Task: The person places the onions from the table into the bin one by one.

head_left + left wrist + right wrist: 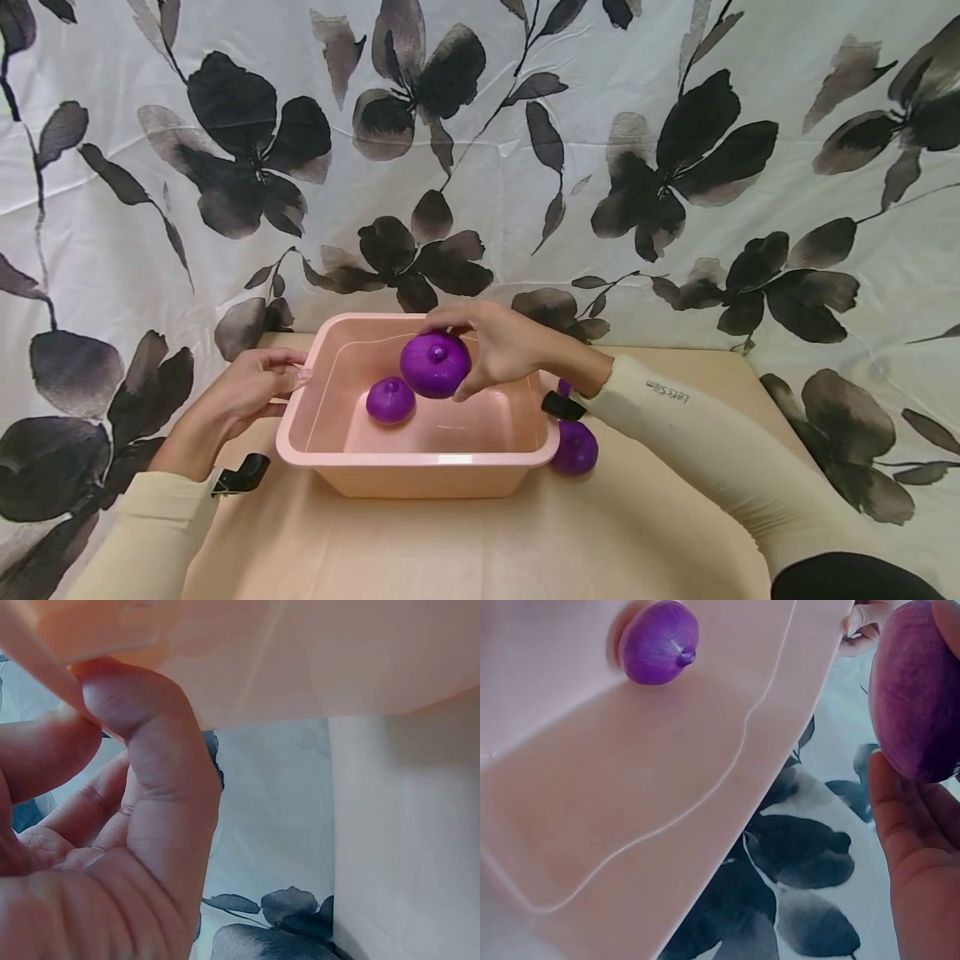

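My right hand grips a large purple onion, holding it over the inside of a pink plastic tub. In the right wrist view the held onion shows at the right edge, between thumb and fingers. A smaller purple onion lies on the tub's floor, left of the held one. At the tub's left side, my left hand pinches the rim. The left wrist view shows the thumb and a bent finger on that rim.
Right of the tub, on the beige tabletop, sits another purple onion. Behind it a further purple piece is mostly hidden by my right wrist. A white cloth with dark flowers hangs behind the table.
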Demonstrator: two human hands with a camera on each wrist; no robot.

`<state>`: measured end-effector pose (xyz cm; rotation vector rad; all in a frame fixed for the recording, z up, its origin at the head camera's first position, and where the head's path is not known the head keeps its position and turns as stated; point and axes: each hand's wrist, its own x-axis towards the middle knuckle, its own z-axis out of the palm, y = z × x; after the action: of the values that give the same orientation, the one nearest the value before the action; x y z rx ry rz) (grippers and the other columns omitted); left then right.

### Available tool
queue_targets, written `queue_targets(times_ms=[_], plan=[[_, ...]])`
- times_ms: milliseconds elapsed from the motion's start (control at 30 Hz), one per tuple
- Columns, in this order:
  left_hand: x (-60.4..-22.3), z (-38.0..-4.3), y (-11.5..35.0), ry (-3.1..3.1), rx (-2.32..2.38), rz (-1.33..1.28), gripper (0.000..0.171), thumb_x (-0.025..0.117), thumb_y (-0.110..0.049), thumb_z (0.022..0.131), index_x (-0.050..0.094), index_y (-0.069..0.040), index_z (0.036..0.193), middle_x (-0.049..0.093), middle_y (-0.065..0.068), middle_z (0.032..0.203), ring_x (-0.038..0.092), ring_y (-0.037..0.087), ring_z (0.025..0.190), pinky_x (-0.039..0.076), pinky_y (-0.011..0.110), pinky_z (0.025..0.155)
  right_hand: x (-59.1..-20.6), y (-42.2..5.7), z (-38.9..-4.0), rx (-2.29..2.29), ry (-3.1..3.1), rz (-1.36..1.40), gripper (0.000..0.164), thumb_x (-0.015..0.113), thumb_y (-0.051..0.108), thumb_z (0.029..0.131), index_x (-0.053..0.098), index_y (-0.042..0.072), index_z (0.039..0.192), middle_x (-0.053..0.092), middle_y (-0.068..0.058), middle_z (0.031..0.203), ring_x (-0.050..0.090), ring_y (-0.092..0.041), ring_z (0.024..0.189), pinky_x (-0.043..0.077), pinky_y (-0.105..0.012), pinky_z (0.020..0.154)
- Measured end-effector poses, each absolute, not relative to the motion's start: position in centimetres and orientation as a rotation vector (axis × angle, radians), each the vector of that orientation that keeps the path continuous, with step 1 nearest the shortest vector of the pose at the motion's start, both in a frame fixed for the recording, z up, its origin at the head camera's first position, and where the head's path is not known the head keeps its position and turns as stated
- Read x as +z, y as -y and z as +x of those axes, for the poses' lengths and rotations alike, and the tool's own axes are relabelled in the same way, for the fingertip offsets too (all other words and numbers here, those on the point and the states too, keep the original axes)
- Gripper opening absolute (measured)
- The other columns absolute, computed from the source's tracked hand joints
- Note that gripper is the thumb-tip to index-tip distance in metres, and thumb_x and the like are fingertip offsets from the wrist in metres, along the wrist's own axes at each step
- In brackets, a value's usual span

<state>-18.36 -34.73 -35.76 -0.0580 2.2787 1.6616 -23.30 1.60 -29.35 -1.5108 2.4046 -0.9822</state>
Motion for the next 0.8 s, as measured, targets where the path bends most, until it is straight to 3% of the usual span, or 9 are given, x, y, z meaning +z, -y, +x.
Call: queue_targets(times_ms=[233, 800], plan=[[-35.6, -18.4, 34.6, -2.307, 1.633, -0.088, 0.040, 0.061, -0.010, 0.103, 0.051, 0.009, 0.137, 0.066, -0.009, 0.089, 0.068, 0.007, 0.084, 0.063, 0.031, 0.075, -29.8, 1.5, -24.2, -0.930, -2.336, -1.542, 0.080, 0.101, 0.018, 0.060, 0.068, 0.010, 0.133, 0.068, -0.003, 0.132, 0.062, -0.013, 0.119, 0.052, -0.027, 0.106], [-35.4, -18.5, 34.4, -2.303, 1.637, -0.096, 0.044, 0.062, -0.012, 0.103, 0.049, 0.009, 0.140, 0.067, -0.008, 0.095, 0.070, 0.008, 0.088, 0.063, 0.032, 0.078, -32.5, 5.7, -25.0, -0.830, -2.263, -1.555, 0.083, 0.100, 0.014, 0.061, 0.066, 0.009, 0.136, 0.070, -0.004, 0.128, 0.062, -0.014, 0.115, 0.049, -0.025, 0.103]])
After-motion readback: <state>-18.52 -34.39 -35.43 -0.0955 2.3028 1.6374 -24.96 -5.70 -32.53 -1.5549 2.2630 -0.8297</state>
